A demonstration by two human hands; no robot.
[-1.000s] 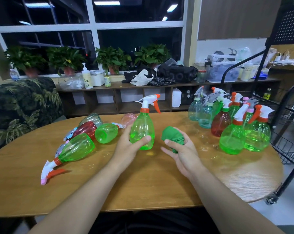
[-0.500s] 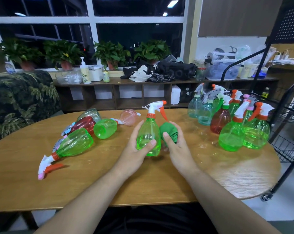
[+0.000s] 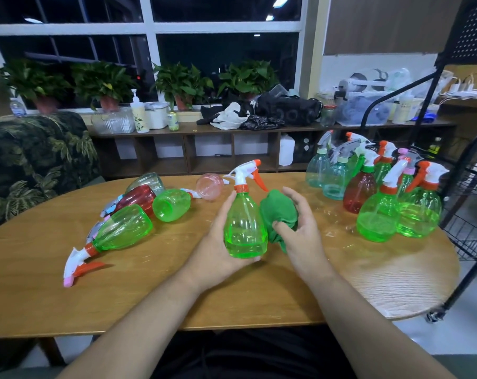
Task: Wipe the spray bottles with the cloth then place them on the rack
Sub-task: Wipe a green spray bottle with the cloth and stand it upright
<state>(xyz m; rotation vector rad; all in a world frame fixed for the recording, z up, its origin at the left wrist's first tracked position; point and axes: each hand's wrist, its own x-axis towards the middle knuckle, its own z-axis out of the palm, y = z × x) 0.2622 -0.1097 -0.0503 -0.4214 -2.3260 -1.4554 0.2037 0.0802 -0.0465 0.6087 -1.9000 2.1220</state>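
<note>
Cloth point(image 3: 279, 212) against spray bottle point(image 3: 245, 228)
Left grip point(image 3: 214, 244) curls round the upright spray bottle over the bench point(image 3: 150, 294); right grip point(image 3: 304, 236) clutches the bunched cloth against its side. Farther right, more bottles point(image 3: 377, 214) stand by the rack point(image 3: 468, 231).

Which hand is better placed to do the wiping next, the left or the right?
The right hand: it holds the green cloth close beside the green spray bottle. The left hand is occupied, gripping that bottle upright.
</note>
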